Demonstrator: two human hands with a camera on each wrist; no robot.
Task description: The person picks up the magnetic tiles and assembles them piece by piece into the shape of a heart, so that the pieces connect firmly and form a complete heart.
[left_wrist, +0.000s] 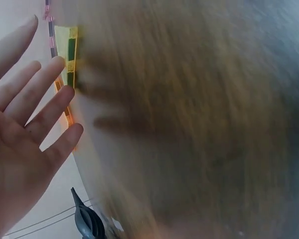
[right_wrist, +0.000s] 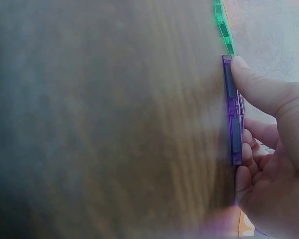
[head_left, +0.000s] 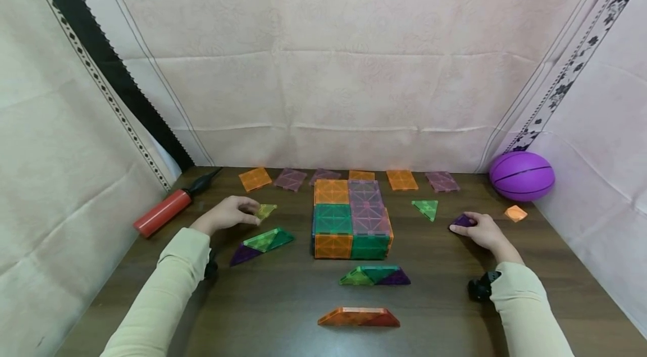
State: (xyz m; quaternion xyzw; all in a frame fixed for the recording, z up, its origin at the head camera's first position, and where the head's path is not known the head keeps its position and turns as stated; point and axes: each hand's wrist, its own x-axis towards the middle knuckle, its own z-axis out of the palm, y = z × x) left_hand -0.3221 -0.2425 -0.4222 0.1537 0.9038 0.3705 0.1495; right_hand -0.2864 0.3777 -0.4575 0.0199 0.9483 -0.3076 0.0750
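From where I stand, the left grip [head_left: 233, 214] is loose, fingers stretched out, their tips at or just beside a yellow tile [head_left: 266, 211] on the surface [head_left: 283, 306]. With nothing curled round it, a careless nudge could send it skidding, perhaps into the green-and-purple tile strip [head_left: 265, 240] nearby. The right grip [head_left: 486, 233] pinches a purple tile [head_left: 461, 222] between thumb and fingers, right of the tile box [head_left: 352, 219]. That hold looks edge-only, so an uneven squeeze might twist the tile loose; a hasty sweep inward could catch the green triangle tile [head_left: 426, 209].
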